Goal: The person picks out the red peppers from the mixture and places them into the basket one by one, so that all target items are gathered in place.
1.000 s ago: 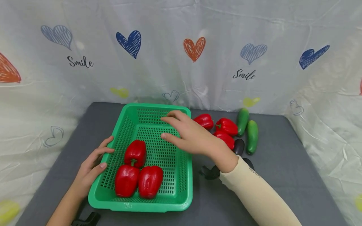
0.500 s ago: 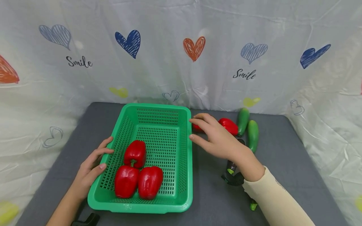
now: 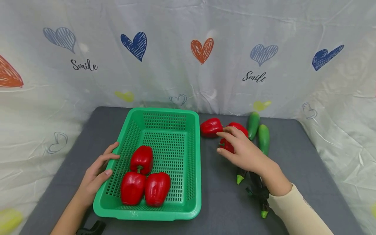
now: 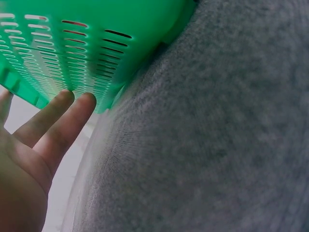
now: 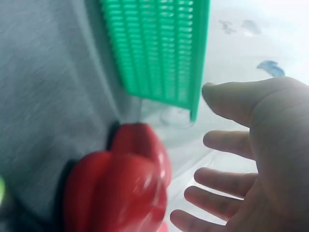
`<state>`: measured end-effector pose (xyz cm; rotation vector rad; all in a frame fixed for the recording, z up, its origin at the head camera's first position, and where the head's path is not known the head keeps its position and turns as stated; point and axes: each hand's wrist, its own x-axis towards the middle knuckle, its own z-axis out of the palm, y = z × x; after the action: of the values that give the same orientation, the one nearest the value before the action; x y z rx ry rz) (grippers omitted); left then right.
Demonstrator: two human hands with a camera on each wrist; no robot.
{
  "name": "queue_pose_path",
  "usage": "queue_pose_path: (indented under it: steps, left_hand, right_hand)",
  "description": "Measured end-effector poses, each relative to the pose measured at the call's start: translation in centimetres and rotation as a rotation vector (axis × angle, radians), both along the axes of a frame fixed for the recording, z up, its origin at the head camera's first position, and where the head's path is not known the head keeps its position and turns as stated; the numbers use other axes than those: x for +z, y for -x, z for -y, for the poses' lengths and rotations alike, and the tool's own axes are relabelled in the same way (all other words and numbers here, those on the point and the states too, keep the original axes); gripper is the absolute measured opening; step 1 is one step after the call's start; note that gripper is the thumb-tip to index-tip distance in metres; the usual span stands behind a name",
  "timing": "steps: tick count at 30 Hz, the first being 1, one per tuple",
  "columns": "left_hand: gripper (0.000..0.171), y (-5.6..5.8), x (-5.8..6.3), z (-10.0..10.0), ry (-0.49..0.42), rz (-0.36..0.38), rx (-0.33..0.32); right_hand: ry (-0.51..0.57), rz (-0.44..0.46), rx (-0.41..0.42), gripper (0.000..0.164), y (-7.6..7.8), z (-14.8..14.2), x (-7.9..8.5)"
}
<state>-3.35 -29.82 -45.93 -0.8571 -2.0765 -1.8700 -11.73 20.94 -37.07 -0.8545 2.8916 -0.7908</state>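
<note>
A green perforated basket [image 3: 194, 182] holds several glossy red bell peppers near its front left, one of them a pepper [image 3: 141, 160] with its stem toward me. My left hand [image 3: 95, 178] rests along the basket's left rim. In the left wrist view, straight fingers [image 4: 72, 121] touch the perforated outer wall. My right hand [image 3: 245, 151] hovers right of the basket, fingers apart with nothing between them. Beneath it lies a partly hidden red bell pepper [image 3: 227, 145]. The right wrist view shows red peppers [image 5: 118, 193] beside the fingers.
Behind the right hand lie a red bell pepper [image 3: 211, 127] and another partly covered pepper [image 3: 238, 126]. Two green cucumbers [image 3: 263, 138] stand out farther right. Dark eggplants [image 3: 264, 209] with green tips lie under the right wrist. A heart-printed curtain [image 3: 173, 81] hangs behind the grey table [image 3: 217, 202].
My right hand has moved rightward from over the basket, past its right rim, to above the peppers on the table. The left hand stays at the left rim.
</note>
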Motion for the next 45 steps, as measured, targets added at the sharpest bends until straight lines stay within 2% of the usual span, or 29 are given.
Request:
queue_pose_path:
  steps: [8, 15, 27, 33, 39, 45]
  left_hand:
    - [0.046, 0.1, -0.1, 0.0, -0.002, -0.006, 0.000]
    - [0.046, 0.0, -0.1, 0.0, -0.008, -0.010, -0.008]
    - [0.046, 0.0, -0.1, -0.1, -0.006, 0.002, 0.000]
    - [0.045, 0.0, 0.0, -0.1, 0.001, 0.002, 0.007]
    - [0.045, 0.0, 0.0, -0.1, -0.001, 0.002, 0.003]
    - [0.046, 0.0, 0.0, -0.1, -0.005, 0.007, 0.004]
  right_hand:
    - [-0.066, -0.028, -0.002, 0.060, 0.1, -1.7, -1.5]
    - [-0.110, -0.040, -0.007, 0.057, 0.2, -2.1, -2.1]
    - [-0.120, 0.058, -0.010, 0.082, -0.5, -1.9, -1.8]
    - [-0.121, 0.059, 0.014, 0.085, -0.8, -2.2, -1.9]
    - [-0.128, 0.081, 0.006, 0.090, -1.0, -2.3, -2.1]
    - [-0.117, 0.061, -0.005, 0.090, -0.9, -2.5, -2.6]
